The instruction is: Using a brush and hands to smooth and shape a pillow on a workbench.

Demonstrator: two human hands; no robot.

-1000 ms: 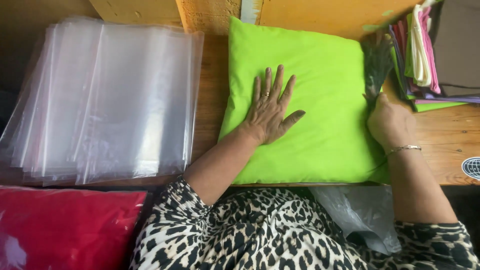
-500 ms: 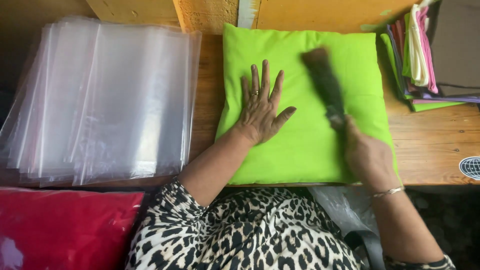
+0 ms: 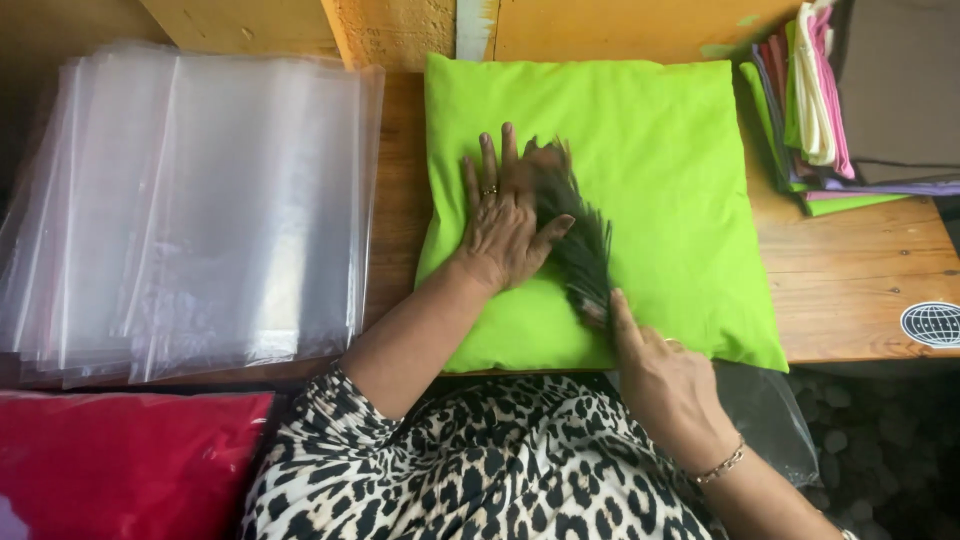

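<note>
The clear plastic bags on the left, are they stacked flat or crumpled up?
Stacked flat. The clear plastic bags lie spread in an overlapping pile on the wooden table, their edges straight.

A thick stack of clear plastic bags (image 3: 200, 210) lies on the left of the wooden counter (image 3: 860, 290), fanned a little at its edges. At the far right corner sits a pile of folded cloths (image 3: 815, 100) in green, pink, white and purple. A round globe sticker (image 3: 932, 324) marks the counter's right edge. A red cushion in plastic (image 3: 120, 460) lies below the bags
</note>
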